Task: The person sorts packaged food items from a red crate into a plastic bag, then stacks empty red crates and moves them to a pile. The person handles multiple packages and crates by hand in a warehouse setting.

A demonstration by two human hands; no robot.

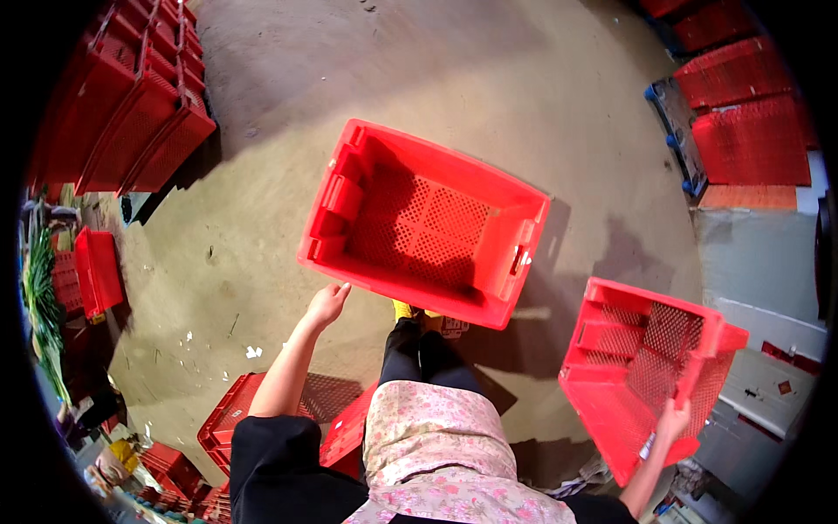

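A red plastic crate with a perforated bottom is before me, its open top facing up and nothing inside. Its near long rim covers part of my yellow shoes. My left hand is at the near left part of that rim, thumb tip against or just beside it; whether the fingers grip the crate is hidden. On the right, my right hand grips the rim of a second red plastic crate, tilted on its side with its mesh walls showing.
Stacked red crates rise at the upper left. More crates stand by a blue-wheeled dolly at the upper right. Red crates lie behind my left arm. Green leafy vegetables are at far left. White scraps dot the concrete floor.
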